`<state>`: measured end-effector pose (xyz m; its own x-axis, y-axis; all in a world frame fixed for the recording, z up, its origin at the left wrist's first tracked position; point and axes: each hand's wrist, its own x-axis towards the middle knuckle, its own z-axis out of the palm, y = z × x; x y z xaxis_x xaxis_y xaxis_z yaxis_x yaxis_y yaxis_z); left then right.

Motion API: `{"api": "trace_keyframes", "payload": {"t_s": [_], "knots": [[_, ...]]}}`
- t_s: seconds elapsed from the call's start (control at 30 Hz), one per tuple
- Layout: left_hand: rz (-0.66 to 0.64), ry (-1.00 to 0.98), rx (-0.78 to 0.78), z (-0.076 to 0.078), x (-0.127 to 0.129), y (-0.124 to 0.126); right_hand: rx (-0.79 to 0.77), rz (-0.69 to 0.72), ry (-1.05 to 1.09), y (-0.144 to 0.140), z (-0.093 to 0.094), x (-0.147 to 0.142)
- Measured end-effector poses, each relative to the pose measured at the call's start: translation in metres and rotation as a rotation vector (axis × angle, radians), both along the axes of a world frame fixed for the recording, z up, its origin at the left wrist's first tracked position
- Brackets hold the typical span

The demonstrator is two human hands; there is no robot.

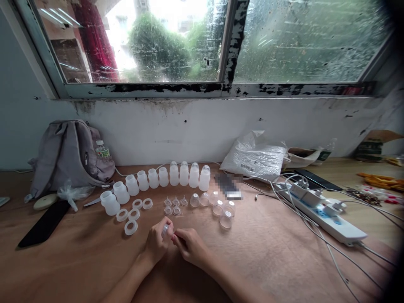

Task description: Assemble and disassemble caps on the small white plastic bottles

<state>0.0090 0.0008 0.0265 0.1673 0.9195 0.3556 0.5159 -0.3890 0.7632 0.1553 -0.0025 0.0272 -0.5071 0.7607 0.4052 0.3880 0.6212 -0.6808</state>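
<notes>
My left hand [158,240] is closed around a translucent white bottle collar ring [165,230], partly hidden by the fingers. Right against it, my right hand [191,246] pinches at something small, hidden between its fingertips. Beyond the hands lie several clear silicone bottle nipples [176,210] in two short rows. Loose white collar rings [131,227] lie to the left of them, and clear dome caps [225,219] to the right. A curved row of frosted baby bottles stands behind: open-topped ones [121,193] on the left, capped ones [204,179] on the right.
A grey backpack [67,155] and a black phone-like slab [44,225] are at left. A silver plastic bag [255,155] rests by the wall. On the right, a white power strip [328,219] trails several cables across the wooden table [268,269].
</notes>
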Motion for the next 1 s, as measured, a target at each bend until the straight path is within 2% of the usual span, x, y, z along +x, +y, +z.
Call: {"api": "trace_keyframes", "payload": {"t_s": [0.17,0.33,0.43,0.5,0.57,0.63,0.73,0.77,0.87,1.0], "knots": [[-0.017,0.004,-0.049,0.002,-0.003,0.004,0.013,0.004,-0.022,-0.003,-0.002,-0.003],[-0.019,-0.025,-0.077,0.002,0.001,0.010,0.071,-0.059,-0.021,0.008,-0.010,0.001],[-0.090,-0.055,-0.103,0.009,0.002,0.023,0.101,-0.153,0.019,0.021,-0.013,0.011],[-0.118,-0.045,-0.089,0.020,-0.002,0.041,0.108,-0.237,0.052,0.030,-0.014,0.021],[-0.026,0.044,-0.014,0.033,-0.009,0.067,0.115,-0.322,0.082,0.039,-0.015,0.030],[0.127,0.205,0.101,0.043,-0.017,0.098,0.118,-0.378,0.103,0.046,-0.017,0.037],[0.267,0.411,0.174,0.051,-0.025,0.140,0.099,-0.405,0.110,0.052,-0.019,0.042],[0.293,0.425,0.186,0.051,-0.025,0.151,0.094,-0.404,0.109,0.053,-0.019,0.043],[0.336,0.438,0.224,0.048,-0.022,0.170,0.095,-0.392,0.105,0.052,-0.019,0.042],[0.354,0.438,0.311,0.039,-0.017,0.175,0.096,-0.392,0.097,0.049,-0.018,0.041]]}}
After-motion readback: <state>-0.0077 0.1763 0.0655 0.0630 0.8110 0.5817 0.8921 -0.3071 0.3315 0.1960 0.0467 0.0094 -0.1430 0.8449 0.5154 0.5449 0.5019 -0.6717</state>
